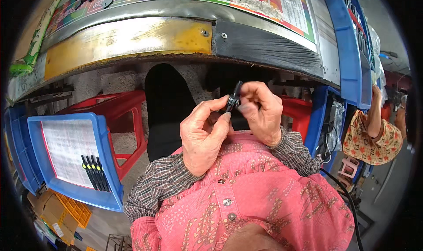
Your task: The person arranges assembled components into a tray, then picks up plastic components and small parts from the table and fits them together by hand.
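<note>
A small black metal clip-like part (234, 97) is held up in front of my chest, just below the workbench edge (132, 37). My right hand (261, 112) pinches its upper end between thumb and fingers. My left hand (203, 134) meets it from the left, with thumb and forefinger closed on its lower end. Both wrists come out of checked cuffs over a pink patterned shirt. The fingers hide most of the part.
A blue tray (108, 163) at my left rests on a red plastic stool (125, 114) and holds a white sheet and several black pieces with yellow tips (94, 171). Blue crates (350, 48) stand at right. Another person in a patterned top (372, 138) sits at far right.
</note>
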Demonstrator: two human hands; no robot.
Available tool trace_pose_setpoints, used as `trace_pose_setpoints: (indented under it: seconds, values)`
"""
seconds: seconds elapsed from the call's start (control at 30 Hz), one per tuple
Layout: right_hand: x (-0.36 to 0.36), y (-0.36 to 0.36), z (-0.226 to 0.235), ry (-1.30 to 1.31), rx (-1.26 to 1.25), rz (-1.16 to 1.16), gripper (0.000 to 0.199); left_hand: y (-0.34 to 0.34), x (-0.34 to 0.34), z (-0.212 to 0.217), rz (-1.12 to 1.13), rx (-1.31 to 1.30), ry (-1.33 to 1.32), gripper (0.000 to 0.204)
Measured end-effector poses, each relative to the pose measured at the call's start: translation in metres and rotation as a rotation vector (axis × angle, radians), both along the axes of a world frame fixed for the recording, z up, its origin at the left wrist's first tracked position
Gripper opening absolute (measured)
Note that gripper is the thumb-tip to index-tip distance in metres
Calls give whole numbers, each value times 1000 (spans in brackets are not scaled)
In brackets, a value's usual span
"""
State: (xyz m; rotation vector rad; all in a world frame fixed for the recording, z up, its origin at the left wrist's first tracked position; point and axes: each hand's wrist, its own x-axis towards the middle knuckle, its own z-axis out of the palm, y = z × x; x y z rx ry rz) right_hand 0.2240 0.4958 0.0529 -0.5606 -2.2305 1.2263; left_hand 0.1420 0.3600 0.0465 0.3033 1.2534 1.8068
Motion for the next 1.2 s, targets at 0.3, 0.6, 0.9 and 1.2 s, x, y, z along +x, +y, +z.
trace_pose_setpoints:
  seconds: [0.3, 0.6, 0.9, 1.2]
  values:
    - [0, -5, 1, -128, 9, 33, 28, -2, 0, 6, 34, 3, -33, 28]
    - [1, -2, 10, -84, 155, 180, 27, -3, 2, 3, 47, 13, 30, 26]
    - [7, 4, 5, -121, -142, 232, 24, -5, -1, 7, 31, 10, -5, 26]
    - [2, 9, 9, -84, 142, 207, 23, -6, -4, 0, 33, -5, 52, 28]
